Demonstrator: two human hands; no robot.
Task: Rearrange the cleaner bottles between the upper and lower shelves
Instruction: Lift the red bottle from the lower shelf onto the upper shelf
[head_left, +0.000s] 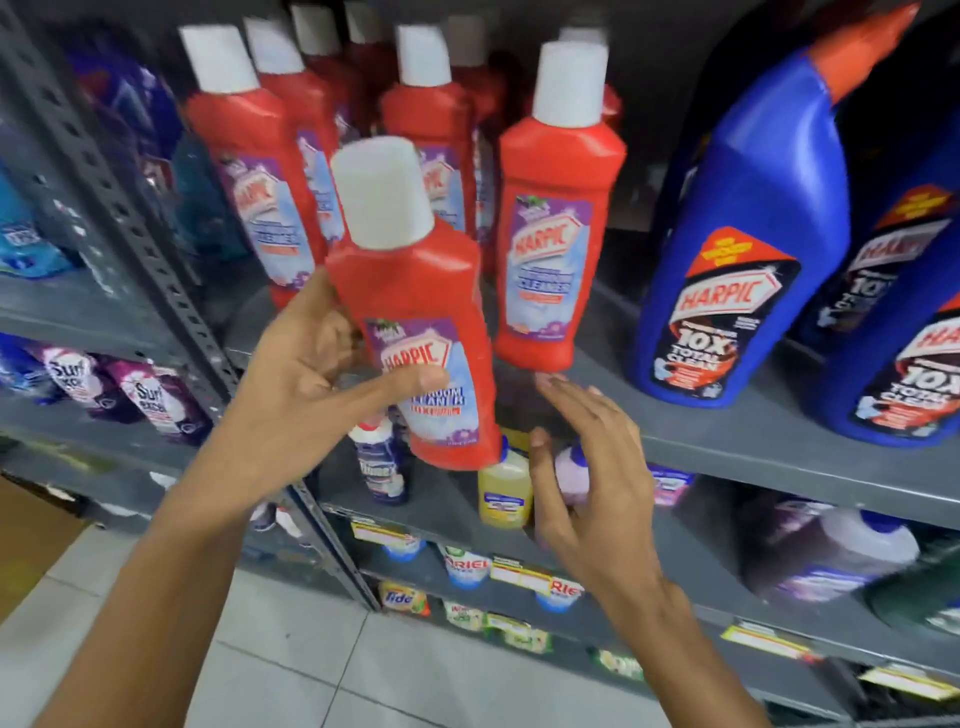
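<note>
One red Harpic bottle (415, 322) with a white cap is in your left hand (306, 374), held out in front of the upper shelf (727, 415) and clear of its surface. Your thumb lies across the purple label at the front and your fingers wrap the left side, so the hold is firm; the bottle leans a little, its cap tipped toward the left. Your right hand (587, 467) grasps nothing: its fingers are spread and loosely curved, palm facing left, just right of and below the bottle's base, with the fingertips near the shelf's front edge.

On the upper shelf, a second red bottle (558, 218) stands upright just right of the one you hold, close to the near edge. More red bottles (249, 171) of the same kind stand in rows behind and to the left, reaching toward the far side of the shelf. Large blue Harpic bottles (737, 244) with orange caps stand at the right, well apart from your hands.

On the lower shelf (447, 499), directly beneath the held bottle, a small yellow bottle (504, 488) stands beside your right thumb, and a small dark-labelled bottle (382, 462) stands to its left. A pale lilac bottle (571, 473) is partly hidden behind your right hand. Purple detergent packs (150, 400) sit in the rack at the far left.
</note>
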